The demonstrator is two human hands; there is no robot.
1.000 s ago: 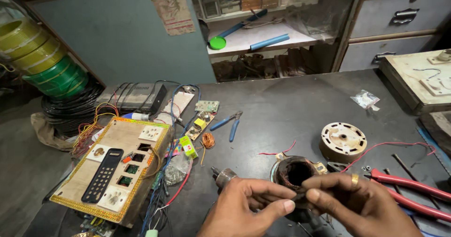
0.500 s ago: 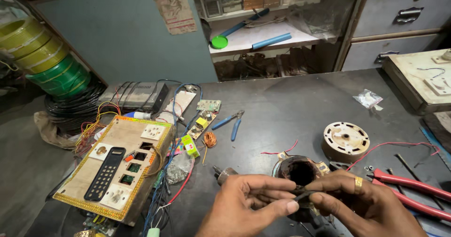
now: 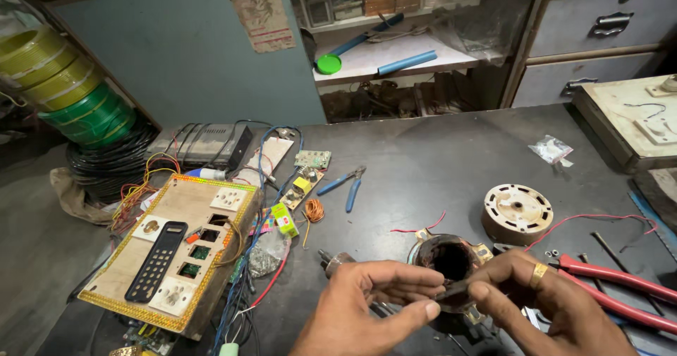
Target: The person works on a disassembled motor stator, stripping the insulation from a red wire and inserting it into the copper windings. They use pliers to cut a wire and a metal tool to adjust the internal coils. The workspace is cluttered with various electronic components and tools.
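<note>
up close, both hands meet over the motor stator (image 3: 451, 261) at the table's (image 3: 437, 151) near edge: left hand (image 3: 367, 306) and right hand (image 3: 536, 306) pinch a dark strip (image 3: 451, 290) between fingertips, keeping it taut. red pliers (image 3: 620, 285) lie just beside.

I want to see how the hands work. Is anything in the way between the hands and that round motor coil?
Nothing visible is. The left hand and right hand meet right at the motor coil, fingertips pinching a thin dark strip at its rim. The red pliers lie off to the right.
</note>
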